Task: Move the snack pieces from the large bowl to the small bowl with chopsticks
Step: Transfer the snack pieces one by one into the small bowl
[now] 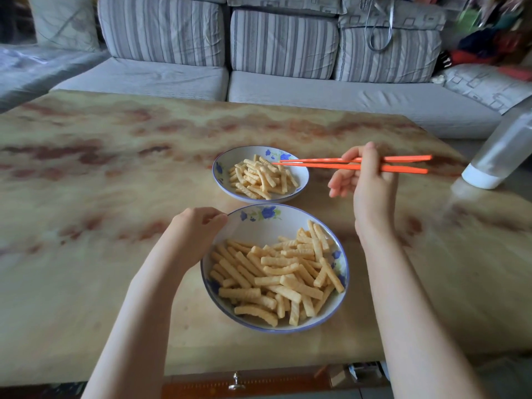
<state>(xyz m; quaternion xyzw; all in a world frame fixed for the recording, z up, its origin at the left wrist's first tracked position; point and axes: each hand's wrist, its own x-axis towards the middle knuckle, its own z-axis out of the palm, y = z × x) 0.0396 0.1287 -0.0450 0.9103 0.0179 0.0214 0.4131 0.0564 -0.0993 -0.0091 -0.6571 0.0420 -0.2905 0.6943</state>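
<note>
The large bowl [259, 223], white with blue flowers, sits near the table's front edge and holds several ridged yellow snack sticks [276, 277]. My left hand [195, 234] grips its far left rim. Just behind it stands the small bowl [224, 165] with a pile of the same snack sticks [260, 178]. My right hand [365, 180] holds a pair of orange chopsticks [316, 164] level, their tips over the small bowl's right side. The tips are slightly apart with nothing between them.
The marbled tan table [100, 197] spreads wide to the left. A clear bottle with a white cap [501, 156] lies tilted at the right edge. A striped grey sofa [259, 53] stands behind the table. A drawer knob [236, 381] shows below the front edge.
</note>
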